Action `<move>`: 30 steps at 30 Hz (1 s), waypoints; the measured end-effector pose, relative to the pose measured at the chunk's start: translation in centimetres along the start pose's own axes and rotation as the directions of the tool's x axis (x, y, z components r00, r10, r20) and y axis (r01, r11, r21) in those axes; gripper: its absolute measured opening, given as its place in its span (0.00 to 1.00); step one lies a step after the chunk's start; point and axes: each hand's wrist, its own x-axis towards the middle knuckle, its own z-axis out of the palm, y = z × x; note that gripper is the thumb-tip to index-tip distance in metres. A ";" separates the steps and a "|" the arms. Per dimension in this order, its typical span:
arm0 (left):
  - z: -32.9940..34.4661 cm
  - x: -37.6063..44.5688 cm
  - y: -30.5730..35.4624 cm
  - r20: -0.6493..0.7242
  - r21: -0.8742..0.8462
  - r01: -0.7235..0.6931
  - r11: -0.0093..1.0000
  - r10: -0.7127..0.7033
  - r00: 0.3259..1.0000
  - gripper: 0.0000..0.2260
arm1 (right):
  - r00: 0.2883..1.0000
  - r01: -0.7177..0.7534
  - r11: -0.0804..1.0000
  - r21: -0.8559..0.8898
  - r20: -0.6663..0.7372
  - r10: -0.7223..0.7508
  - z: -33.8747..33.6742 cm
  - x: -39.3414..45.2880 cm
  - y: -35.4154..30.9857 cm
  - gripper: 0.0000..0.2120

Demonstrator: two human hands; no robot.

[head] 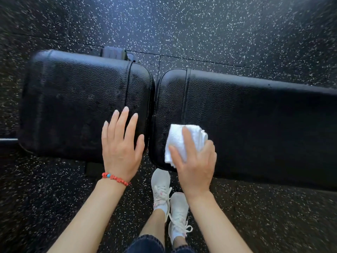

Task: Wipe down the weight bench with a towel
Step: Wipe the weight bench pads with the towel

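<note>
Bench pads lie end to end on speckled floor. Right hand presses the folded towel flat-fingered near the gap; left hand rests spread. Best keep pressure even, overlapping strokes rightward.

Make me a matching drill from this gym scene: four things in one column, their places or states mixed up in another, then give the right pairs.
Things:
1. towel
2. left hand
3. bracelet
4. shoes

Places or states:
A. flat on the left pad, fingers spread
B. on the speckled floor beside the bench
C. folded, white, under the right hand on the right pad
D. red beads round the left wrist

Pairs: 1-C, 2-A, 3-D, 4-B
</note>
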 end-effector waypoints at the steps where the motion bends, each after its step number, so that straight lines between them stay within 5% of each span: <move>1: -0.2 -0.6 -0.2 0.000 0.006 0.009 1.000 -0.009 1.000 0.20 | 1.000 0.014 1.000 -0.011 0.002 -0.014 0.0 -0.9 -0.1 0.20; 6: -1.2 -2.6 -0.9 -0.002 0.032 0.066 0.997 -0.066 0.998 0.21 | 0.996 0.068 0.997 0.022 -0.058 -0.066 0.2 0.9 -1.1 0.19; 13: -0.8 -4.0 -1.4 0.114 0.003 0.125 0.992 -0.125 0.986 0.22 | 0.997 -0.073 0.993 0.091 0.032 0.070 1.5 9.0 -3.9 0.22; 22: -1.3 -3.9 -0.5 0.117 -0.025 0.172 0.985 -0.168 0.979 0.21 | 0.994 0.105 0.995 0.003 0.038 -0.105 0.7 0.6 -2.9 0.21; 30: -1.5 -4.7 -1.8 0.118 -0.039 0.137 0.990 -0.132 0.984 0.22 | 0.988 0.156 0.986 0.049 -0.025 -0.155 1.6 3.1 -3.1 0.21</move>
